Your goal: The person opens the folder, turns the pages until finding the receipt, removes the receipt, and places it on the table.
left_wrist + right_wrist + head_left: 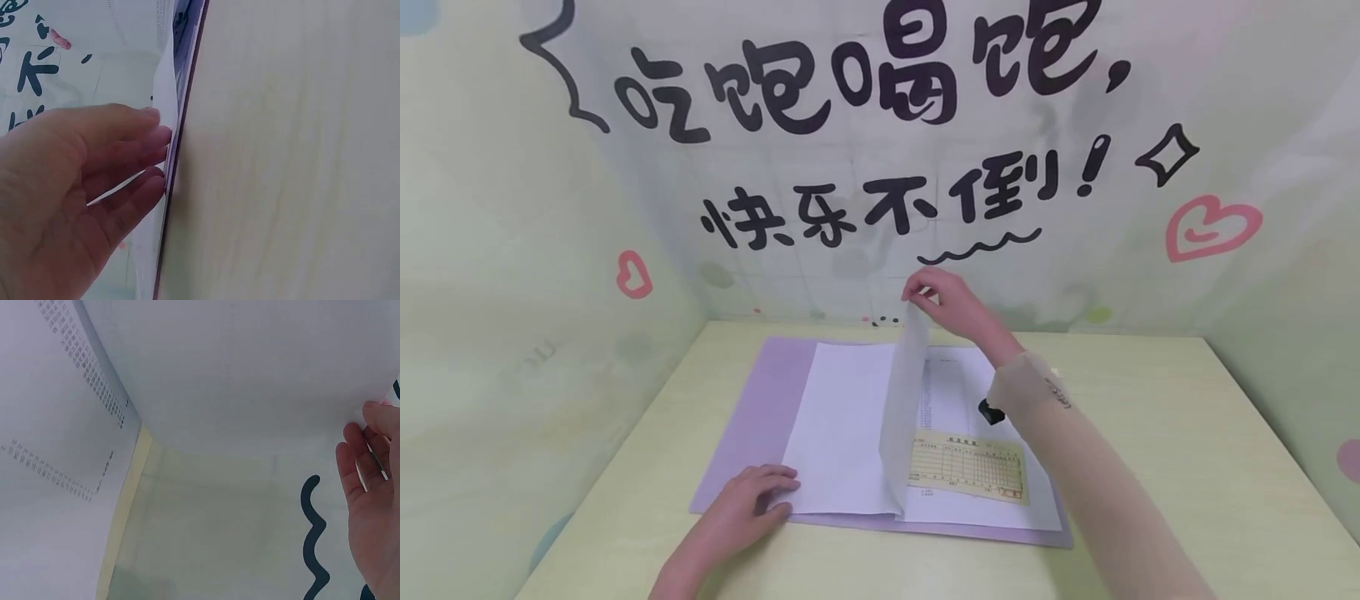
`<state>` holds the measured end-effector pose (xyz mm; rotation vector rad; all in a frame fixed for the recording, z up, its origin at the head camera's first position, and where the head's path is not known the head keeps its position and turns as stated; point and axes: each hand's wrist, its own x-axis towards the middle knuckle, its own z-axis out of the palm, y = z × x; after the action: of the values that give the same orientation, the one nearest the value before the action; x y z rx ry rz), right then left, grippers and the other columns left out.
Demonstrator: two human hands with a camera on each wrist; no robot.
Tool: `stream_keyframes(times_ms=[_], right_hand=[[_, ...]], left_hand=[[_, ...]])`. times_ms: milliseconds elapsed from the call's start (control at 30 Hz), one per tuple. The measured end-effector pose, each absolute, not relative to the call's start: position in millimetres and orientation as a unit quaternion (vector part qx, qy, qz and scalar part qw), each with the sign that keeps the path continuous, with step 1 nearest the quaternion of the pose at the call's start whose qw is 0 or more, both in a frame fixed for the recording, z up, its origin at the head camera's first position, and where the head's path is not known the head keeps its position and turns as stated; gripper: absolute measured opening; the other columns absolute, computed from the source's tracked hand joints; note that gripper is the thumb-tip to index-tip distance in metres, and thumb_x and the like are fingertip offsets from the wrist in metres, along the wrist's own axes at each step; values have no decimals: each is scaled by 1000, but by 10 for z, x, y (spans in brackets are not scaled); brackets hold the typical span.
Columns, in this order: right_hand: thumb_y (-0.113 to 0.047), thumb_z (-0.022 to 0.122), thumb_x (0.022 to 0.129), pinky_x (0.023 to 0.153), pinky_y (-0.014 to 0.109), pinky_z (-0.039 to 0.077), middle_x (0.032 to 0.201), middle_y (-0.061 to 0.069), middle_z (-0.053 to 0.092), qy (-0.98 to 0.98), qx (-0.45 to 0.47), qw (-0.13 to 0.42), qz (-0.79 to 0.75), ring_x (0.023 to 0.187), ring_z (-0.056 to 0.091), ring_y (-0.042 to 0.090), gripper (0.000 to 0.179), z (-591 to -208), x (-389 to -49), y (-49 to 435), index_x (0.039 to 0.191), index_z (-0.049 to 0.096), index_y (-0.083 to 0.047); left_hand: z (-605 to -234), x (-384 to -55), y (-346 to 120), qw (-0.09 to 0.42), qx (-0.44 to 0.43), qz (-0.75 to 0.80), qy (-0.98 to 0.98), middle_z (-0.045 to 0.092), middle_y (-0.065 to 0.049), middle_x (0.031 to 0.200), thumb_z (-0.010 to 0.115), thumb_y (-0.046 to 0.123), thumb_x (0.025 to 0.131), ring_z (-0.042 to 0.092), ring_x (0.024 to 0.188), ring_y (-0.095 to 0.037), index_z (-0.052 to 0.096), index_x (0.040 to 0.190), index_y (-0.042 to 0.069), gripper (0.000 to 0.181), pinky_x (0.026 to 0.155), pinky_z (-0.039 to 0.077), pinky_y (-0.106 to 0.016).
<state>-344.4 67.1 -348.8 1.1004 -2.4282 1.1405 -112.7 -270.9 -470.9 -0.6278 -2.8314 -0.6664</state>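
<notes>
A purple folder [760,417] lies spread on the table with white sheets in it. My right hand [947,300] pinches the upper corner of one sheet [904,408], which stands nearly upright along the middle. In the right wrist view, that raised sheet [250,369] fills the top, and my thumb and fingertips hold its edge. My left hand [741,504] rests at the lower left corner of the left page [842,417], fingers loosely bent and touching the paper. On the printed right page lies a yellowish form slip [968,467] with a table grid.
A small black object [991,412] sits on the right page, partly behind my right sleeve [1075,442]. The pale wooden table [1180,417] extends on both sides of the folder. Behind it rises a wall covering [850,275] with large black characters.
</notes>
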Motion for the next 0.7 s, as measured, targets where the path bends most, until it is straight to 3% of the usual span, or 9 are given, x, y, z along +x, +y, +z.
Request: stream_keyframes(times_ms=[233, 467, 700], right_hand=[[2, 62, 92, 91, 38, 57, 101, 12, 68, -821, 403, 136, 381, 101, 64, 25, 9, -3509, -3480, 382, 97, 68, -3], [-2, 67, 90, 95, 40, 56, 103, 10, 68, -815, 420, 129, 377, 103, 62, 25, 9, -3552, -3483, 136, 98, 68, -4], [-4, 67, 90, 99, 38, 53, 109, 9, 67, -826, 402, 96, 382, 108, 59, 23, 15, -3649, -3464, -81, 105, 68, -6]], left_hand=[[-4744, -1191, -2719, 81, -192, -243, -947, 70, -1, 112, 76, -2, 76, 66, 97, -19, 72, 100, 15, 30, 86, 58, -33], [-4727, -1215, -2696, 86, -173, -229, -954, 70, 0, 111, 78, -2, 73, 65, 107, -26, 72, 96, 16, 30, 98, 53, -46], [-4717, -1221, -2734, 86, -188, -228, -951, 70, 1, 111, 78, -2, 74, 66, 104, -24, 71, 101, 17, 34, 95, 56, -41]])
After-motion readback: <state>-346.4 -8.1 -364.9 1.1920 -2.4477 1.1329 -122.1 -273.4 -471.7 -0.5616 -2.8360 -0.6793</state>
